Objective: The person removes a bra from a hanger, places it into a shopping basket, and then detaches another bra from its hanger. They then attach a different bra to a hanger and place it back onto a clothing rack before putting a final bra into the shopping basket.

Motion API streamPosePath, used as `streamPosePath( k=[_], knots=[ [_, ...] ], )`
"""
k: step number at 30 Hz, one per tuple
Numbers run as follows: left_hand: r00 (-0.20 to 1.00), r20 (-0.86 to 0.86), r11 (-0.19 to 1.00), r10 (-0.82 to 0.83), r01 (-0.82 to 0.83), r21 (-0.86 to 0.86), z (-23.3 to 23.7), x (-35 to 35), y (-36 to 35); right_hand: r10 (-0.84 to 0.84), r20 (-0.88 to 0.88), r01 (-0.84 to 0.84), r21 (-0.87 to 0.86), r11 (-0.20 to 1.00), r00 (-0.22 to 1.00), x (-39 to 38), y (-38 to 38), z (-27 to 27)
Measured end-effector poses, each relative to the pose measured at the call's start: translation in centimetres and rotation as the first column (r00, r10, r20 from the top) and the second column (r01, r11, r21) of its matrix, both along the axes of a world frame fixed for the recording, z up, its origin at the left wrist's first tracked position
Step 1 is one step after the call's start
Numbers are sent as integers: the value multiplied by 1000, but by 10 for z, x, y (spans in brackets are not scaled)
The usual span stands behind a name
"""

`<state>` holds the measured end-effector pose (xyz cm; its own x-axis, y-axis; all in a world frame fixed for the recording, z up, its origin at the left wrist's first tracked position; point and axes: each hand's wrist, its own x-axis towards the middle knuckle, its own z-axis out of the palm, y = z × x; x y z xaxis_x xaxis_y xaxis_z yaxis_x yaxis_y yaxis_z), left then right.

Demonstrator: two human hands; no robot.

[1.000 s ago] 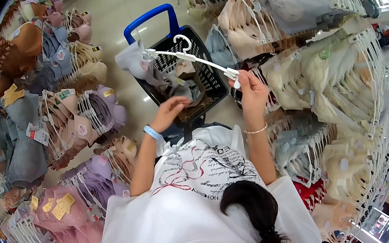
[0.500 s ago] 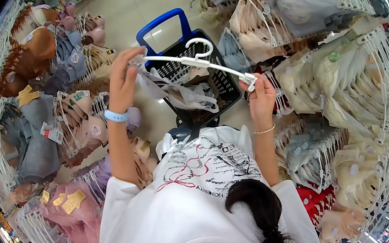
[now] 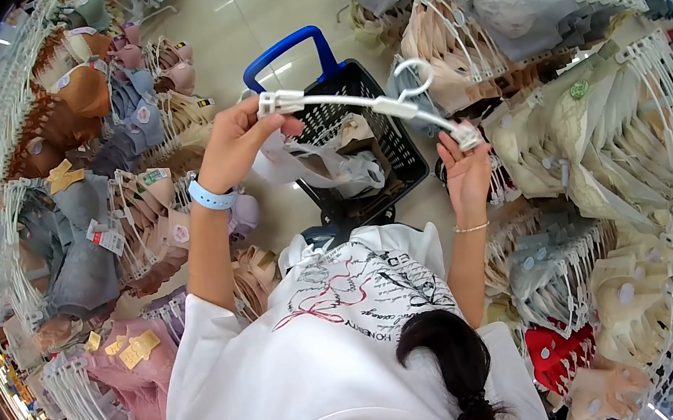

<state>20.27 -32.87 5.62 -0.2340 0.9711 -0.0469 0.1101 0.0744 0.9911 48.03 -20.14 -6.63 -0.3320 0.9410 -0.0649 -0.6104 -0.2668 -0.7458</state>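
Observation:
A white clip hanger [image 3: 356, 103] is held up in front of me, its hook pointing up to the right. My left hand [image 3: 247, 141] grips the left clip end between thumb and fingers. The right clip end rests against the fingers of my right hand [image 3: 464, 168], whose palm faces up and whose fingers look partly spread. A pale grey-white garment [image 3: 327, 167] hangs down beside my left hand, over the near part of a black basket [image 3: 408, 137]. I cannot make out whether it is attached to the hanger.
The basket has a blue handle [image 3: 285, 47] and stands on a shiny tiled floor [image 3: 218, 17]. Racks of bras on white hangers line both sides: brown, grey and pink ones [image 3: 134, 381] at left, grey, cream and red ones [image 3: 560, 355] at right.
The hanger has shifted right and its hook has swung rightward. My right hand has moved right and its fingers have loosened from a pinch. More of the left clip now shows.

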Motion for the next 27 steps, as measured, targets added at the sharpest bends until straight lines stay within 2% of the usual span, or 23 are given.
streamPosePath(
  k=[1,2,4,5,6,8,10,12,14,16,18,20,22,24,26,27],
  knots=[
    [1000,-20,999,15,-15,42,7,3,3,100,-68,-96,58,994,993,2,4,-7],
    [1000,-25,999,17,-16,46,13,2,6,102,-73,-98,62,993,992,3,7,-14],
    [964,240,990,115,-130,47,27,-2,13,117,142,-130,89,987,983,4,12,-36],
    [962,244,985,119,-145,92,34,-3,17,162,289,-185,54,981,944,7,18,-63],
    [963,239,984,123,-150,99,43,-4,20,166,284,-191,62,980,944,10,19,-90],
    [954,285,966,86,-150,209,61,-4,24,274,513,-353,60,934,814,14,15,-125],
    [966,234,966,112,-161,203,80,-2,24,339,467,-429,97,898,817,4,7,-128],
    [978,199,970,69,-112,215,94,-2,25,404,423,-498,137,857,811,-7,6,-126],
    [987,149,971,64,-96,221,103,-3,24,408,92,-416,92,905,908,-20,13,-117],
    [987,151,976,48,-79,205,108,-2,22,370,83,-375,59,925,925,-31,27,-102],
    [985,162,976,52,-85,201,107,-2,20,291,-89,-285,75,956,953,-38,43,-88],
    [983,178,977,50,-85,194,104,-1,17,242,-43,-240,50,969,969,-51,53,-72],
    [967,251,973,33,-88,214,100,0,13,235,277,-265,75,961,932,-65,65,-73],
    [961,276,974,-5,-58,221,96,-3,7,373,310,-400,26,916,875,-83,65,-77],
    [945,326,968,23,-103,230,97,-3,1,510,283,-533,4,846,812,-98,58,-72],
    [939,342,962,28,-118,247,97,-4,-2,501,227,-511,-16,859,835,-106,51,-67]
  ],
)
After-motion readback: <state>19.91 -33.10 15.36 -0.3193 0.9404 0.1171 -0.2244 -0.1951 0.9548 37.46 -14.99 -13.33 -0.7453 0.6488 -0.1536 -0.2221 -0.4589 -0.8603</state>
